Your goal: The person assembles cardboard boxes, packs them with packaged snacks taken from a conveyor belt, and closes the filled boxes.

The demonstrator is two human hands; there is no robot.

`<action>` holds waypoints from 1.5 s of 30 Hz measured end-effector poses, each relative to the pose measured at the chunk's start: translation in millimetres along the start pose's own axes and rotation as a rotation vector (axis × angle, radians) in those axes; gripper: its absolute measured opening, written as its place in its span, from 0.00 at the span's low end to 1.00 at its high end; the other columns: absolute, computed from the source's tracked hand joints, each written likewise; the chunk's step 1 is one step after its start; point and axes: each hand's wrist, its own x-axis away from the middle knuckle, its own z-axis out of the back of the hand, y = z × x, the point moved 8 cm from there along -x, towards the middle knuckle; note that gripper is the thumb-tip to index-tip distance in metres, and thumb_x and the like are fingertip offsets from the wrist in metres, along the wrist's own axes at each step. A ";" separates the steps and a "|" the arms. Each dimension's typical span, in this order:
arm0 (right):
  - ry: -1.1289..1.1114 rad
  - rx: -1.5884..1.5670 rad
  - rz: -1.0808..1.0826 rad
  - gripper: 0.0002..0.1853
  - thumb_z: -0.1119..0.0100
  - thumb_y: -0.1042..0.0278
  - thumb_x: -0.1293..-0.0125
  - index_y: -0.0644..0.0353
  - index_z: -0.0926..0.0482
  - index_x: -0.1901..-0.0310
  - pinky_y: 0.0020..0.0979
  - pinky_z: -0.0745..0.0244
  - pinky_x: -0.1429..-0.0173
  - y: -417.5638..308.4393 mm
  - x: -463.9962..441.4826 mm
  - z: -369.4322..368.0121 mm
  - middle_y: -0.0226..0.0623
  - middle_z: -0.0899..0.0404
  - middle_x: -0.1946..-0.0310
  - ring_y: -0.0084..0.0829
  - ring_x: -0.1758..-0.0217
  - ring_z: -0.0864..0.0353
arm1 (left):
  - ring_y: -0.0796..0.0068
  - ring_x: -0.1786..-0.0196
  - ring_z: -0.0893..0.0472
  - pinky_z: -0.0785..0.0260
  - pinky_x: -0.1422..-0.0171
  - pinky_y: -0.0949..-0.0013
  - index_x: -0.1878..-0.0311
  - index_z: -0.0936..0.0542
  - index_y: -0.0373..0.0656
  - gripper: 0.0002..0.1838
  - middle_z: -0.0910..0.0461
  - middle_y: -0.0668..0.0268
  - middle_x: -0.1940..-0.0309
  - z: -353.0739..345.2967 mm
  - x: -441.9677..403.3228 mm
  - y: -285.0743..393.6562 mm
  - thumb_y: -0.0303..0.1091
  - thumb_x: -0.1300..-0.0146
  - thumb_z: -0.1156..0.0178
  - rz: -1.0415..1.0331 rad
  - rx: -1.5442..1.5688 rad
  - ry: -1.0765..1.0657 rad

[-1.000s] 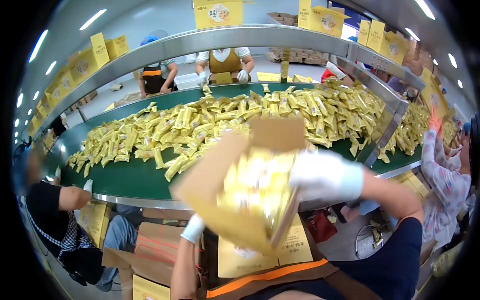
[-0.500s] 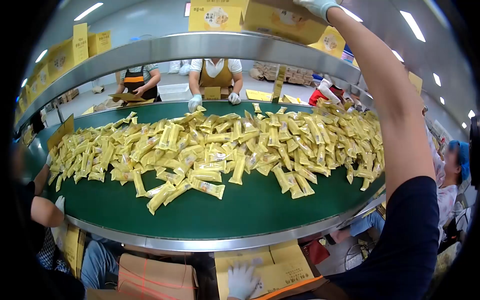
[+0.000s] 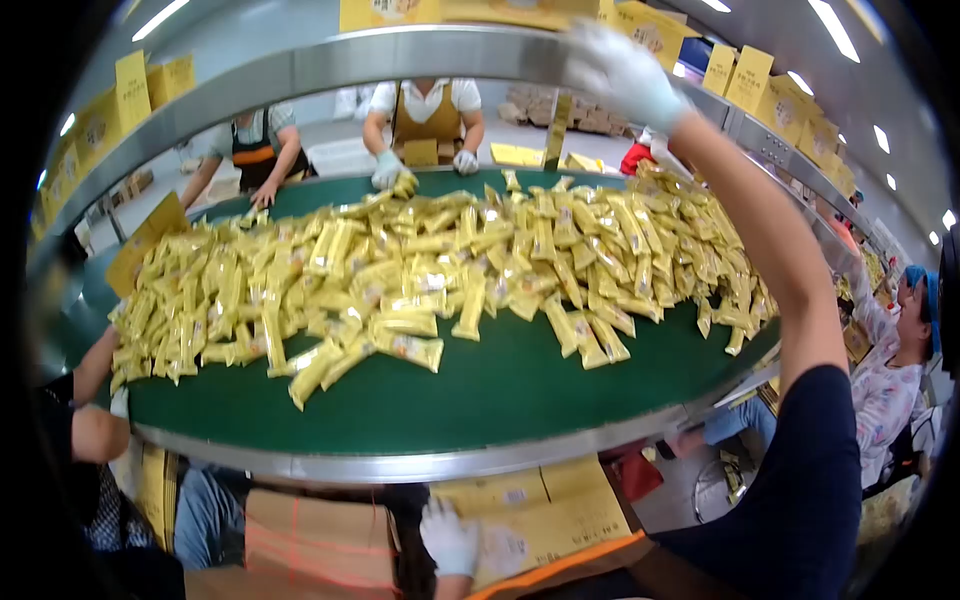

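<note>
My right hand (image 3: pixel 628 80), in a white glove, is raised in front of the metal shelf rail (image 3: pixel 400 62). Motion smears its fingers; no object shows in it. Just above it, a yellow printed box (image 3: pixel 520 12) stands on the shelf, cut off by the top of the view. Low in the picture, my gloved left hand (image 3: pixel 448 538) lies with outstretched fingers on the left edge of flat yellow cardboard (image 3: pixel 550 510). Between my hands, a long heap of yellow wrapped snack packets (image 3: pixel 430 270) covers much of the green conveyor belt (image 3: pixel 480 410).
A metal edge (image 3: pixel 400 467) borders the belt on my side. Opposite, a person in a brown apron (image 3: pixel 425 115) has a gloved hand at the packets. Other people sit at left and right. A brown carton (image 3: pixel 315 540) stands beside my left hand.
My right hand has come down off the yellow box, which stays on the shelf. My left hand has shifted left to the cardboard's edge. The head view has tilted slightly.
</note>
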 end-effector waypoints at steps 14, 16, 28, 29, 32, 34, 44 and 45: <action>-0.760 -1.435 -1.792 0.34 0.41 0.58 0.29 0.73 0.36 0.30 0.35 0.39 0.26 -365.6 615.1 125.6 0.49 0.33 0.29 0.37 0.26 0.35 | 0.59 0.43 0.19 0.29 0.38 0.65 0.38 0.23 0.29 0.30 0.20 0.48 0.44 -28.1 14.7 -66.0 0.37 0.43 0.37 0.393 0.918 -0.024; -0.604 -1.696 -2.023 0.28 0.43 0.64 0.29 0.73 0.32 0.33 0.34 0.33 0.29 -366.1 628.9 121.2 0.47 0.27 0.35 0.37 0.32 0.28 | 0.67 0.44 0.20 0.28 0.39 0.68 0.33 0.28 0.28 0.31 0.21 0.53 0.41 1.5 23.7 -33.6 0.30 0.40 0.38 0.524 1.160 -0.121; -0.210 -0.557 -0.717 0.30 0.34 0.62 0.38 0.62 0.30 0.36 0.46 0.44 0.23 -194.6 354.7 246.0 0.53 0.32 0.32 0.48 0.27 0.33 | 0.72 0.41 0.22 0.31 0.35 0.67 0.35 0.27 0.31 0.27 0.20 0.60 0.43 174.0 29.8 68.6 0.30 0.35 0.35 -0.009 1.368 -0.301; -0.326 -0.547 -0.538 0.32 0.32 0.61 0.40 0.61 0.30 0.35 0.49 0.46 0.23 -206.0 334.4 239.4 0.54 0.32 0.31 0.49 0.27 0.34 | 0.72 0.42 0.21 0.31 0.35 0.68 0.37 0.25 0.31 0.25 0.19 0.60 0.44 168.2 32.1 69.1 0.30 0.35 0.35 0.038 1.297 -0.424; -0.540 -0.580 -0.408 0.32 0.31 0.66 0.46 0.62 0.28 0.38 0.53 0.43 0.26 -246.8 349.1 199.7 0.46 0.28 0.37 0.48 0.30 0.32 | 0.73 0.45 0.22 0.30 0.37 0.67 0.40 0.24 0.32 0.21 0.19 0.61 0.46 163.8 29.6 85.1 0.29 0.34 0.38 0.004 1.278 -0.338; -0.468 -0.568 -0.398 0.29 0.32 0.70 0.47 0.62 0.26 0.41 0.52 0.40 0.28 -242.7 345.8 200.6 0.45 0.26 0.41 0.49 0.34 0.28 | 0.72 0.45 0.22 0.30 0.37 0.67 0.40 0.26 0.32 0.22 0.20 0.60 0.46 163.0 27.4 85.9 0.31 0.34 0.39 0.016 1.279 -0.246; -0.368 -1.086 -1.049 0.09 0.34 0.70 0.42 0.61 0.22 0.76 0.37 0.30 0.63 -214.3 358.3 161.4 0.38 0.23 0.79 0.39 0.69 0.21 | 0.62 0.27 0.36 0.44 0.24 0.60 0.22 0.50 0.35 0.46 0.38 0.51 0.27 171.6 19.5 119.7 0.52 0.32 0.42 -0.108 1.389 -0.022; -0.445 -1.312 -0.863 0.08 0.35 0.69 0.42 0.60 0.22 0.74 0.38 0.29 0.63 -226.6 331.1 152.7 0.39 0.22 0.78 0.40 0.70 0.20 | 0.59 0.24 0.40 0.49 0.21 0.57 0.21 0.53 0.36 0.51 0.44 0.50 0.24 179.8 13.7 126.1 0.61 0.34 0.45 -0.187 1.401 0.073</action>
